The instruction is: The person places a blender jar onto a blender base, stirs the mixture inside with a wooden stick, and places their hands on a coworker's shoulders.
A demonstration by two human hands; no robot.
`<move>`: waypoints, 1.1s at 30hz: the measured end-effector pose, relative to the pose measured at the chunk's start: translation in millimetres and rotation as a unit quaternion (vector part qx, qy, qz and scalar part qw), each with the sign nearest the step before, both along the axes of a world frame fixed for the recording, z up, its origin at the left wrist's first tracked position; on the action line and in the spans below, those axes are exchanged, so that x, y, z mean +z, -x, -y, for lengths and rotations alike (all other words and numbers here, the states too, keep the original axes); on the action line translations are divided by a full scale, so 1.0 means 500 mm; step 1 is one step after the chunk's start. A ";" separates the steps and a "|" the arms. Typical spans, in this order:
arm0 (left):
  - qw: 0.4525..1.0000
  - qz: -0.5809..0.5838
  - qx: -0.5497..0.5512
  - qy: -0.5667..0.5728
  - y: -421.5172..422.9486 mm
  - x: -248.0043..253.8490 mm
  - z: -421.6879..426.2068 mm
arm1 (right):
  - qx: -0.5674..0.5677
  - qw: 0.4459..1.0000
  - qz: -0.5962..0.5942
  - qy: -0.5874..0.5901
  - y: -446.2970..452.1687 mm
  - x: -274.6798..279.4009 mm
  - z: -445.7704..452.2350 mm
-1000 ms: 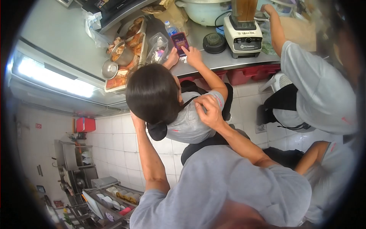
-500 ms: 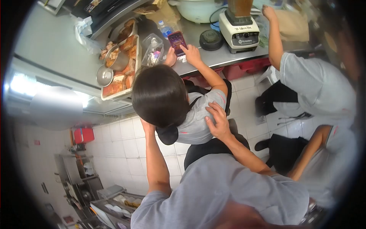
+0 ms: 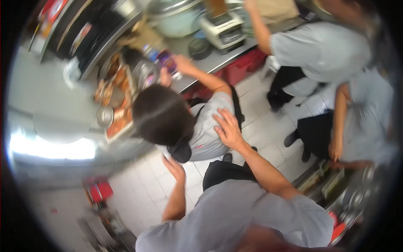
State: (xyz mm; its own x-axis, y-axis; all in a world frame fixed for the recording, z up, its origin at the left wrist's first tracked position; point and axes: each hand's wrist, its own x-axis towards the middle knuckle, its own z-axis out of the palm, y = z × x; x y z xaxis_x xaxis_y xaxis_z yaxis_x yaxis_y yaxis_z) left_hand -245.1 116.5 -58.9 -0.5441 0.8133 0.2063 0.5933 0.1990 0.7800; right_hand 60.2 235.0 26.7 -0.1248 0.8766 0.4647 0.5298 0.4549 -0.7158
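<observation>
My right hand [image 3: 228,128] rests with spread fingers on the upper back of a person [image 3: 210,134] in a grey shirt standing in front of me. Beside that person's left shoulder, my left hand [image 3: 174,169] has its fingers stretched out and holds nothing. Its fingertips are close to the shirt; whether they touch it I cannot tell. The person's dark hair is tied in a bun [image 3: 180,152]. At the counter this person's own hands hold a phone [image 3: 168,61] with a lit screen.
A steel counter [image 3: 214,65] carries a blender [image 3: 222,31], a large pot [image 3: 174,19] and a tray of food [image 3: 121,126] with a metal bowl [image 3: 104,116]. Two co-workers in grey shirts [image 3: 319,50] stand at the right. Red crates [image 3: 245,65] sit under the counter.
The view has turned, and the counter items now appear further left. My left hand has drawn back from the person's shoulder and shows fully. My right hand stays on the back.
</observation>
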 end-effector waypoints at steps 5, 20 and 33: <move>0.766 0.006 -0.498 0.406 -0.241 -0.161 -0.082 | -0.014 0.892 -0.414 0.182 -0.087 -0.012 0.175; 0.096 -0.330 -0.887 0.308 -0.814 -0.232 0.229 | -0.368 0.888 0.097 -0.256 -0.015 0.562 0.943; -0.079 -0.428 -0.850 0.296 -0.917 -0.332 0.652 | -0.683 0.680 0.264 0.036 -0.071 0.668 1.399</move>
State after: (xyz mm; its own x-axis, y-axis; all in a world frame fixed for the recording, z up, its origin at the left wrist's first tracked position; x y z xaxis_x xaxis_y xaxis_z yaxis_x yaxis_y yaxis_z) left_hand 213.1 -209.6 -225.1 0.2171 -0.5997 -0.7702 -0.2193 -0.7989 0.5601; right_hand 95.4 -464.6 360.9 0.6966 0.3604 0.6204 0.6145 -0.7460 -0.2567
